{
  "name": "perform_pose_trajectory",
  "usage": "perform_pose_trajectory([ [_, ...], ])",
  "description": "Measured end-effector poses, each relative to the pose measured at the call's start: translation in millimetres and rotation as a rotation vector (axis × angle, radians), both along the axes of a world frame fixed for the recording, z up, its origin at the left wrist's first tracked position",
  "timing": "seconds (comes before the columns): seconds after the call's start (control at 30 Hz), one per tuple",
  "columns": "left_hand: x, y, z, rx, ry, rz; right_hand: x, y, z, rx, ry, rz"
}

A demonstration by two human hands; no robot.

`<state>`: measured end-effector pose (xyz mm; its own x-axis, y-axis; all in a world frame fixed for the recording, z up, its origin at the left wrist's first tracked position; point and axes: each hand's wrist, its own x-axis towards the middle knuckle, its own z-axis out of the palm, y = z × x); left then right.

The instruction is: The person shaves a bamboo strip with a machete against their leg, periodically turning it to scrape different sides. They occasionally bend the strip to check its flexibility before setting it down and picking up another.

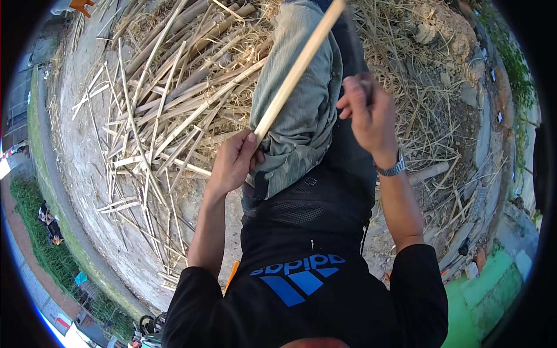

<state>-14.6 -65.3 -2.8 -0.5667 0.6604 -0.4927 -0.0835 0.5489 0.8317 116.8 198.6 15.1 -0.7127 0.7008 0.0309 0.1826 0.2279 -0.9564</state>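
My left hand is closed around the lower end of a pale split bamboo strip, thumb on top. The strip slants up to the right across a worn camouflage cloth draped over my leg. Off to its right, my right hand is raised with its fingers curled, partly smeared by motion. It grips a long-bladed knife, whose dark blade blurs upward from the fist, close to the strip's top end. A metal watch sits on my right wrist.
Many split bamboo strips lie crisscrossed on the ground to the left. Curly shavings heap up on the right, beside a short bamboo piece and a clod of earth. A paved edge runs along the far left.
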Motion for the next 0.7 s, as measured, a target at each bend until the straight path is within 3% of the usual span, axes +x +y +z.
perform_pose_trajectory([
  [0.13, 1, 24, 14, -0.014, -0.198, 0.125, 11, -30, 4, 0.414, -0.258, 0.336],
  [0.27, 8, 42, 6, 0.048, -0.243, 0.217, 12, -48, -16, 0.419, -0.342, 0.528],
  [0.37, 17, 46, 0, 0.015, -0.199, 0.236, 1, -28, -20, 0.582, -0.289, 0.532],
  [0.43, 22, 46, -11, -0.011, 0.165, 0.141, -7, -7, -22, 0.632, -0.258, 0.515],
  [0.6, 29, 47, 8, -0.020, 0.169, 0.092, -35, 31, -13, 0.606, -0.377, 0.360],
  [0.7, 35, 47, 20, 0.025, 0.110, 0.121, -23, 11, -2, 0.528, -0.270, 0.467],
])
